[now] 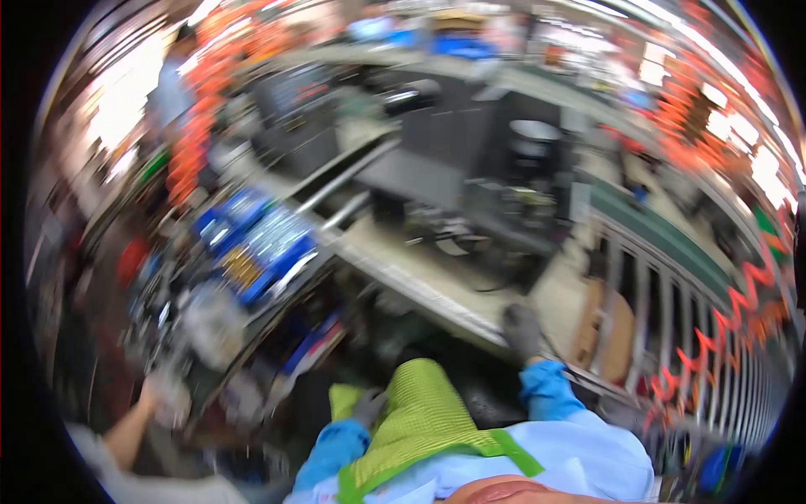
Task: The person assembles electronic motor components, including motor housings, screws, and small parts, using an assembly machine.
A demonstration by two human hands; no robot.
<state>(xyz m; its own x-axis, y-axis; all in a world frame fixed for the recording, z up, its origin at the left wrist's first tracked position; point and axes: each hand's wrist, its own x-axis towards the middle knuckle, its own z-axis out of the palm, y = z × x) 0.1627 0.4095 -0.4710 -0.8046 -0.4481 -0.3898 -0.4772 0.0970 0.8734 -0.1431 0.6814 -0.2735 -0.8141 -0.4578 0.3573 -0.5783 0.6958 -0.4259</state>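
Motion smears much of the head view. My right hand [522,329], in a dark grey glove below a blue sleeve cover, is at the front edge of the workbench [437,298]; its fingers are too blurred to read. A dark machine [504,197] with open parts in its middle lies on the bench beyond that hand. Low beside my yellow-green apron [424,395] is my left hand [369,409], gloved in grey too. Its fingers blur into the apron and the dark space under the bench, so any grip on something cannot be made out.
Left of the bench, blue bins [264,239] hold small metal and brass-coloured parts. Another person's hand [158,393] reaches in at the lower left. Metal rails [663,311] and a coiled orange hose [714,336] stand at right. A brown board [604,332] leans by the rails.
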